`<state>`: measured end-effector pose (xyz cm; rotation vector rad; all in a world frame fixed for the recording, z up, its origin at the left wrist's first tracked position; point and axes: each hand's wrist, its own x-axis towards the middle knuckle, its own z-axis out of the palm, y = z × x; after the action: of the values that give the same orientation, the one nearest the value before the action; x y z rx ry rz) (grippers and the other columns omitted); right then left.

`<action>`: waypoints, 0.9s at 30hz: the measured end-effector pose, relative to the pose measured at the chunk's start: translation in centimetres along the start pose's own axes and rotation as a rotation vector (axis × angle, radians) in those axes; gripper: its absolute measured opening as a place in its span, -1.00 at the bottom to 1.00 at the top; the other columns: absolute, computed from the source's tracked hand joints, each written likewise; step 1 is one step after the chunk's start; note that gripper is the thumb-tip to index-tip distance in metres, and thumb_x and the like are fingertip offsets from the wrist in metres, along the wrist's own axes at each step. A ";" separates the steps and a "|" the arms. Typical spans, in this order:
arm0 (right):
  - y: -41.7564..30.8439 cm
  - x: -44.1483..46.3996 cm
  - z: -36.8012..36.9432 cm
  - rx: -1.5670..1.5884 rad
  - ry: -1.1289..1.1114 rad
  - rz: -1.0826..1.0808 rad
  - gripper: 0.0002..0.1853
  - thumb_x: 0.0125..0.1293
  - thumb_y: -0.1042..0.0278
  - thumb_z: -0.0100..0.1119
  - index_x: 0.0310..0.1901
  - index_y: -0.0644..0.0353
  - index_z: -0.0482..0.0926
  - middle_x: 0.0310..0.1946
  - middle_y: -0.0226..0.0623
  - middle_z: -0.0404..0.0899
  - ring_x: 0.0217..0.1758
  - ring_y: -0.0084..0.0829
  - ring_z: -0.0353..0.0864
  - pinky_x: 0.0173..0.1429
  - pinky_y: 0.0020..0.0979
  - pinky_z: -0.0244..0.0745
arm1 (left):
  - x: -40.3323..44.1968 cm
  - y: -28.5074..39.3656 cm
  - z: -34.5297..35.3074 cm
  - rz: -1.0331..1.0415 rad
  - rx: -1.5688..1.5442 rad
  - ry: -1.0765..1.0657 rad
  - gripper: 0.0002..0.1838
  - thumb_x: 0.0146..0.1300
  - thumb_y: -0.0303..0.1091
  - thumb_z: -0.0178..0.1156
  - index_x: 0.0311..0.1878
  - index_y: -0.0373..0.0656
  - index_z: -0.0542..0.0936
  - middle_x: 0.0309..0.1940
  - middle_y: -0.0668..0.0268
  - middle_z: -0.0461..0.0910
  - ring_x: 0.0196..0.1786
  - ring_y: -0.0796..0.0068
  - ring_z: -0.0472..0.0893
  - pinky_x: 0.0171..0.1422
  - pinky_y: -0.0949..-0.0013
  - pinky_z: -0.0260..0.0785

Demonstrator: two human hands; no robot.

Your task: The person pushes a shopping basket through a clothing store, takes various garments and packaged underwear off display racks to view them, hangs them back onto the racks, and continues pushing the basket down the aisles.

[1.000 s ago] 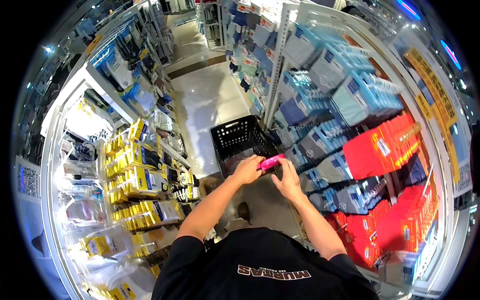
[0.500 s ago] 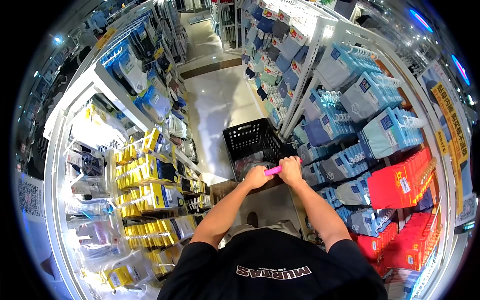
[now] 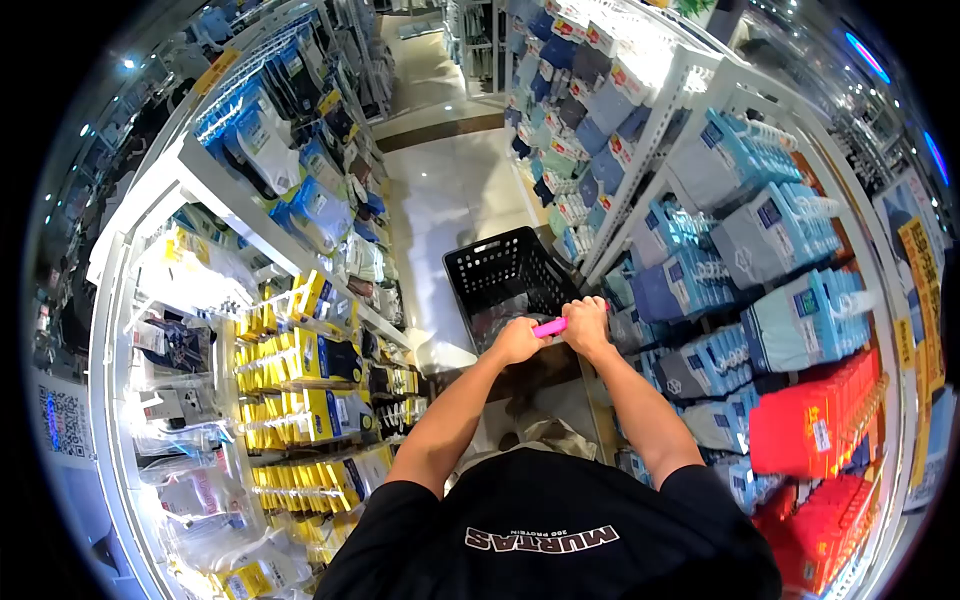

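A pink handle [image 3: 550,328] runs between my two hands in front of my body. My left hand [image 3: 517,341] is wrapped round its left part. Farther right, my right hand [image 3: 586,326] grips the same bar near its end. Just beyond the hands is a black shopping basket [image 3: 487,262] with perforated walls. Clear plastic-wrapped goods [image 3: 497,318] lie at its bottom; their kind is too unclear to tell. My arms and hands cover part of the basket's near side.
On the left, a rack carries yellow-labelled packs [image 3: 300,420] and blue packs [image 3: 320,205]. The right rack holds blue-grey underwear packs [image 3: 790,335] and red packs [image 3: 815,430]. Between them, a light tiled aisle [image 3: 450,190] leads ahead past further hanging goods [image 3: 570,120].
The near racks have slid toward me and outward in view, as I advance along the aisle with the basket ahead. Both hands keep their hold on the pink handle.
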<state>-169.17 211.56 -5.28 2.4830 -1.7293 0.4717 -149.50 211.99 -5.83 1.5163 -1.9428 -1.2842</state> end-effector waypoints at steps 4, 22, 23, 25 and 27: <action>0.4 3.6 0.6 0.012 0.018 -0.013 -0.88 0.07 0.22 0.33 -0.48 0.03 0.67 -0.45 -0.32 0.64 -0.21 -0.23 0.59 0.08 -0.16 0.36 | 2.7 -0.6 -1.9 -0.008 0.026 -0.003 -0.60 0.11 -0.05 0.49 -0.29 -0.25 0.70 -0.45 0.00 0.68 -0.37 0.12 0.67 -0.17 0.12 0.47; 1.8 21.7 6.6 0.076 -0.058 -0.135 -0.91 0.06 0.26 0.30 -0.45 0.04 0.66 -0.44 -0.33 0.69 -0.25 -0.24 0.65 0.00 -0.17 0.33 | 15.3 -5.5 -11.5 -0.258 0.056 0.198 -0.69 0.03 -0.20 0.43 -0.17 -0.12 0.74 -0.20 0.03 0.75 -0.07 0.00 0.74 0.09 0.10 0.56; 1.8 22.5 6.8 0.068 -0.051 -0.136 -0.90 0.06 0.25 0.31 -0.45 0.04 0.66 -0.44 -0.33 0.69 -0.25 -0.24 0.65 0.01 -0.17 0.33 | 15.8 -5.6 -11.9 -0.262 0.080 0.240 -0.71 0.01 -0.26 0.40 -0.17 -0.13 0.74 -0.20 0.03 0.75 -0.07 0.00 0.74 0.09 0.10 0.56; 1.7 24.2 7.4 0.074 -0.077 -0.139 -0.88 0.07 0.22 0.32 -0.44 0.05 0.66 -0.43 -0.32 0.70 -0.25 -0.24 0.66 0.01 -0.17 0.34 | 16.9 -5.6 -13.0 -0.265 0.093 0.306 -0.72 -0.01 -0.35 0.35 -0.17 -0.14 0.74 -0.21 0.04 0.76 -0.08 0.00 0.74 0.09 0.10 0.57; 1.4 26.0 7.9 0.079 -0.107 -0.141 -0.87 0.08 0.21 0.32 -0.43 0.05 0.66 -0.42 -0.31 0.70 -0.24 -0.23 0.66 0.00 -0.16 0.34 | 17.8 -5.9 -14.4 -0.276 0.082 0.343 -0.71 -0.04 -0.41 0.31 -0.16 -0.15 0.74 -0.23 0.05 0.76 -0.10 0.00 0.73 0.08 0.09 0.57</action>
<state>-160.62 185.72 -5.33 2.7094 -1.5850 0.4101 -141.92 189.69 -7.41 1.9534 -1.6269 -0.9702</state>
